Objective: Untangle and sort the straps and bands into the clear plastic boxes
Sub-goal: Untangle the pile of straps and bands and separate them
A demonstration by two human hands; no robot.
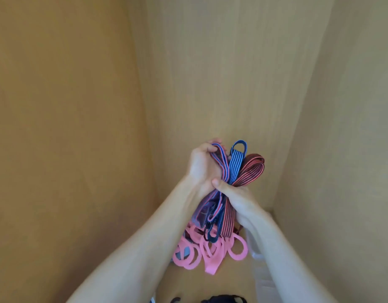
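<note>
Head view: L hand point(200, 164) curls round the top loops of the striped strap bundle point(235, 166), and R hand point(237, 199) clamps its middle, both closed on it. Bundle's long axis runs up-frame, loops fanning at the top, tails hanging over pink bands point(212, 252). Blurred shape at right is probably a clear box point(257, 258).

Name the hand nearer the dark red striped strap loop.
Right. The right hand grips the dark red striped strap loop at its base; the left hand holds a blue strap farther left.
</note>
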